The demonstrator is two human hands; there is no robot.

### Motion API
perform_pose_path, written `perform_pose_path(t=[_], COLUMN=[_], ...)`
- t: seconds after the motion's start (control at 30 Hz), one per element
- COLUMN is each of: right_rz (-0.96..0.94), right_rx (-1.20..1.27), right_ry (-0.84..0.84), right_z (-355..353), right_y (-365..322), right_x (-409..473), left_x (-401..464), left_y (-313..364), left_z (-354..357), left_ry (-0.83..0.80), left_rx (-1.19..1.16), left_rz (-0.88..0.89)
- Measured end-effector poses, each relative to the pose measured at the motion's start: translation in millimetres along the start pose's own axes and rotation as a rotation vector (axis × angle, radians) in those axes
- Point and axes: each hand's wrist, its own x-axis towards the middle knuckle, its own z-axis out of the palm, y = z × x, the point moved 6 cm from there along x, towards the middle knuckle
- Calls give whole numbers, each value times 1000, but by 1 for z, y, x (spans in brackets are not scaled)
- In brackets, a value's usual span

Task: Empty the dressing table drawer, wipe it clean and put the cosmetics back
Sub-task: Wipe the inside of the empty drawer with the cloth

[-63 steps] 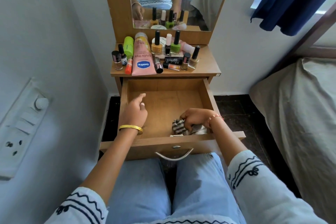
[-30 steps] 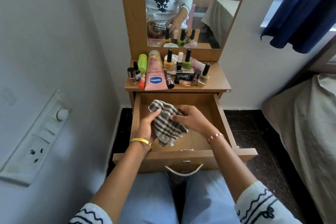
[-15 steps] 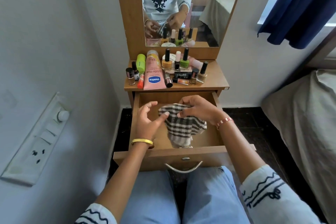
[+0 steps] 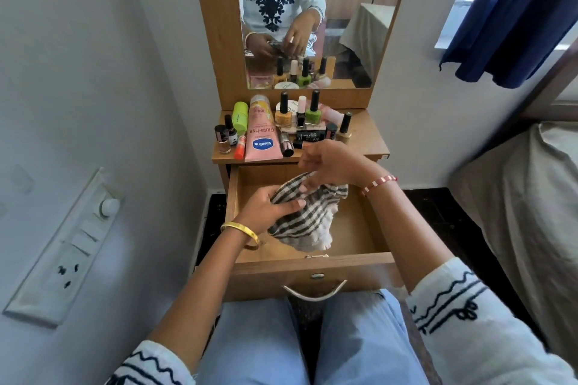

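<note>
The wooden drawer [image 4: 369, 237] is pulled out over my knees and holds no cosmetics. Above it I hold a black-and-white checked cloth [image 4: 305, 219] with both hands. My left hand [image 4: 269, 208] grips its left side, thumb across the fabric. My right hand [image 4: 331, 162] pinches its upper edge, just in front of the table top. On the dressing table top [image 4: 369, 141] stand the cosmetics: a pink Vaseline tube [image 4: 262, 134], a green tube [image 4: 240, 117], several nail polish bottles [image 4: 312, 111] and lipsticks [image 4: 286, 144].
A mirror [image 4: 344, 9] rises behind the table and reflects my hands. A switchboard [image 4: 65, 247] is on the left wall. A bed with a grey cover [image 4: 525, 197] lies to the right, under a blue curtain [image 4: 513, 9].
The cloth came up from the drawer's front right corner into both hands. My left hand has closed onto it and my right hand has risen toward the table top.
</note>
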Motion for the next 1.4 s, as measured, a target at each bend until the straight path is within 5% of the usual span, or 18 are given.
perform_pose_path(t=[0.13, 0.33, 0.43, 0.77, 0.93, 1.03, 1.2, 1.4], right_rz=[85, 147, 152, 113, 122, 121, 306, 423], right_rx=[122, 538, 693, 674, 984, 907, 511, 772], right_ry=[221, -151, -212, -165, -215, -119, 385, -18], right_z=[2, 41, 49, 44, 44, 42, 28, 73], right_y=[24, 34, 32, 30, 28, 26, 43, 30], right_x=[-11, -34, -34, -25, -27, -26, -35, -38], left_x=[1, -1, 0, -1, -4, -4, -4, -6], left_y=[-15, -30, -25, -13, -14, -16, -35, -38], left_z=[-2, 7, 9, -5, -4, -8, -16, -4], left_ry=[68, -19, -53, 91, 80, 119, 303, 311], left_rx=[-248, -575, -564, -242, -347, -360, -548, -726], left_rz=[-155, -260, -224, -84, -58, -78, -161, -219])
